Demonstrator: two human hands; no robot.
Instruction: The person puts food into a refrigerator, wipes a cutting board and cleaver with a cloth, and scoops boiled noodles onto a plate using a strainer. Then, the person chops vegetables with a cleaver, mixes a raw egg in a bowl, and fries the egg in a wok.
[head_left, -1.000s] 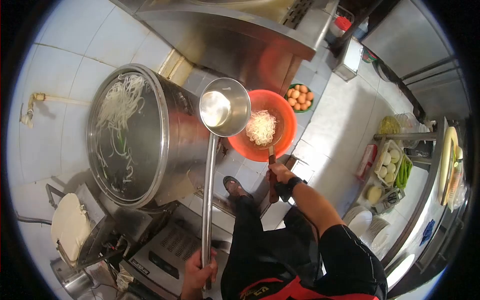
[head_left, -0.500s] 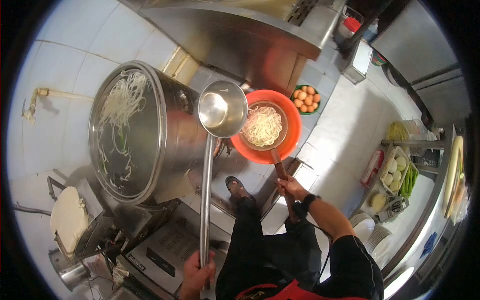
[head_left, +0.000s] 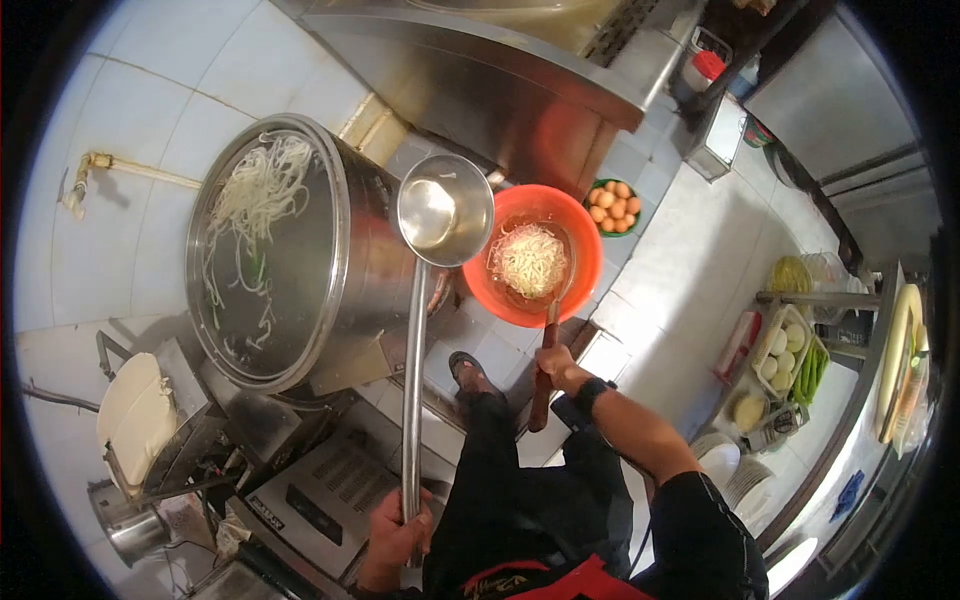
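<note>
One heap of pale noodles (head_left: 528,264) lies in a strainer (head_left: 564,284), seen from above within the round outline of an orange bowl (head_left: 591,268); whether the strainer touches the bowl cannot be told. The strainer's brown wooden handle (head_left: 540,402) points down toward the person. The right hand (head_left: 562,368) is wrapped around the middle of that handle, with a dark band (head_left: 592,393) on the wrist.

Just left of the noodles, the cup of a metal ladle (head_left: 440,215) overlaps the bowl's left edge in this view. Glare hides whether the cup holds anything. Its long, straight handle runs down to the left hand (head_left: 400,530), whose fingers are curled around it near the lower end.

Left of the ladle stands a large, round metal pot (head_left: 365,240) of liquid, with white strands (head_left: 262,185) gathered at its far side and a few trailing nearer. Beyond the orange bowl, to the upper right, is a cluster of brown eggs (head_left: 612,207). Below the bowl, a foot in a dark shoe (head_left: 465,370) rests on the floor. Farther right, a rack holds pale round items (head_left: 782,355), long green vegetables (head_left: 811,372) and stacked plates (head_left: 745,485). A tap (head_left: 85,180) juts from the tiled wall at far left.
</note>
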